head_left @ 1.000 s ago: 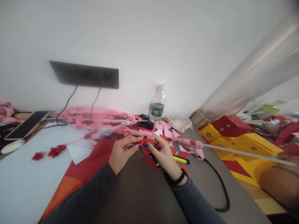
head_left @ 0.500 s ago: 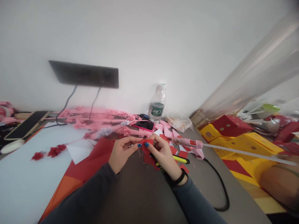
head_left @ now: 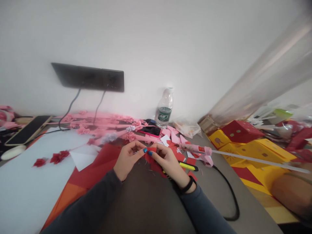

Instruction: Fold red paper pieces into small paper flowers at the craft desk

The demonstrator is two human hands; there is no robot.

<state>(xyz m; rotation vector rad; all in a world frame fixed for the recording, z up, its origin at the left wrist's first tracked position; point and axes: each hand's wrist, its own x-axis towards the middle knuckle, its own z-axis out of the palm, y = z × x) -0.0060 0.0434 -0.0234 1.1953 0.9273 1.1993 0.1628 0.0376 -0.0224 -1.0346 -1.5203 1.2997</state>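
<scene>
Between my two hands is a small piece of red paper [head_left: 152, 149], pinched by thumbs and fingertips just above the table. My left hand [head_left: 128, 160] grips its left side, with the thumb bent inward. On the other side my right hand [head_left: 168, 162] holds the paper with thumb and fingers, partly covering it. Under and beside my right hand lies a yellow and black utility knife [head_left: 188, 166], among red paper scraps [head_left: 191, 161]. A pink glue gun [head_left: 196, 148] with a long white glue stick [head_left: 258, 160] rests to the right.
Pink paper flowers [head_left: 83, 125] line the back, beside a pink-cased phone [head_left: 152, 130] and a water bottle [head_left: 165, 110]. White sheets [head_left: 34, 182] and red paper [head_left: 97, 165] cover the left. Yellow and red boxes [head_left: 263, 152] stand right, near another person's arm [head_left: 291, 191].
The red paper and my fingertips have shifted slightly left, and my right hand has turned a little with them. My left hand stays nearly in place.
</scene>
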